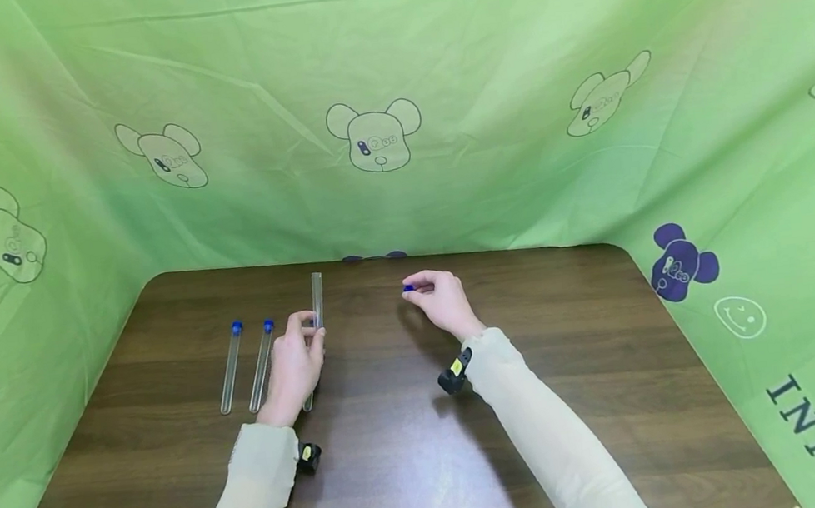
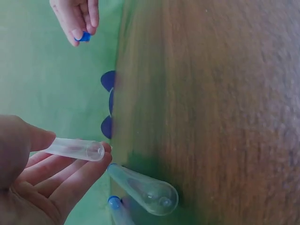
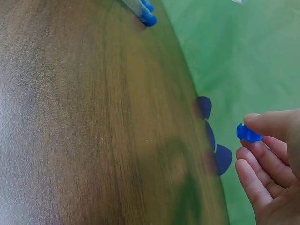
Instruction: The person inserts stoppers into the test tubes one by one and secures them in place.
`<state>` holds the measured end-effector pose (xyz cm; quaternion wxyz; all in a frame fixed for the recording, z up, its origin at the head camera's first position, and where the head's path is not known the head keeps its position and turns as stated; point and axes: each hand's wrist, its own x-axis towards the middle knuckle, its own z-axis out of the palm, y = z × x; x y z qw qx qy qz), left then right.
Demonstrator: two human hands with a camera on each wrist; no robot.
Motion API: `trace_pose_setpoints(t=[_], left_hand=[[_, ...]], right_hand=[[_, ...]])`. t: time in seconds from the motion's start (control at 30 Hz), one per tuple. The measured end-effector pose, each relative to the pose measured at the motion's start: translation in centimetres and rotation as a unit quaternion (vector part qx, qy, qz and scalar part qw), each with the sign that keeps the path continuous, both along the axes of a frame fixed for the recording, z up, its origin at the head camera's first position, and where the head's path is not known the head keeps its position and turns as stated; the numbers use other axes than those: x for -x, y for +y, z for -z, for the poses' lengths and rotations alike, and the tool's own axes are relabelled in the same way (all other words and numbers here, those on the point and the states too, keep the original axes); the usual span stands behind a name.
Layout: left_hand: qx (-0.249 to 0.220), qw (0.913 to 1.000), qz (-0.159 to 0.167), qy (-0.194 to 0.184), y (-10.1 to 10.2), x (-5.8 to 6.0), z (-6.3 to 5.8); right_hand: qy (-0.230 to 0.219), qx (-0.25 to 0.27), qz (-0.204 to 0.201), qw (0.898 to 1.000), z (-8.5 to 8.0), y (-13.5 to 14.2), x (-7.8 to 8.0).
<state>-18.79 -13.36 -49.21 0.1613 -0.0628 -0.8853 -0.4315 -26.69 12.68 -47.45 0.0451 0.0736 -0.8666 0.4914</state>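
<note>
My left hand (image 1: pixel 295 363) grips a clear test tube (image 1: pixel 318 298) between thumb and fingers, its uncapped upper end pointing to the back of the table. In the left wrist view the tube (image 2: pixel 77 149) lies across the fingers, rounded end toward the camera. Off to the right, my right hand (image 1: pixel 445 300) pinches a small blue cap (image 3: pixel 248 133) with thumb and fingertips, apart from the tube. Two more test tubes with blue caps, an outer one (image 1: pixel 232 370) and an inner one (image 1: pixel 262 369), lie side by side left of my left hand.
The brown wood-grain table (image 1: pixel 579 368) has rounded back corners. A green cloth (image 1: pixel 369 49) printed with bear heads hangs behind it and along both sides. Each wrist wears a small black camera, a left one (image 1: pixel 309 458) and a right one (image 1: pixel 455 372).
</note>
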Motion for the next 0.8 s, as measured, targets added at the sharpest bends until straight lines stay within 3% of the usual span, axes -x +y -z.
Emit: trace_pose_setpoints(t=[0.47,0.8], left_hand=[[-0.1,0.9923,0.028,-0.069,1.1,0.3,0.1],[-0.213,0.9675,0.08,-0.11,2.1,0.8,0.3]], right_hand=[[0.001,0.005,0.006,1.0,0.2,0.9,0.0],[0.004,0.013,0.008,1.0,0.0,1.1,-0.2]])
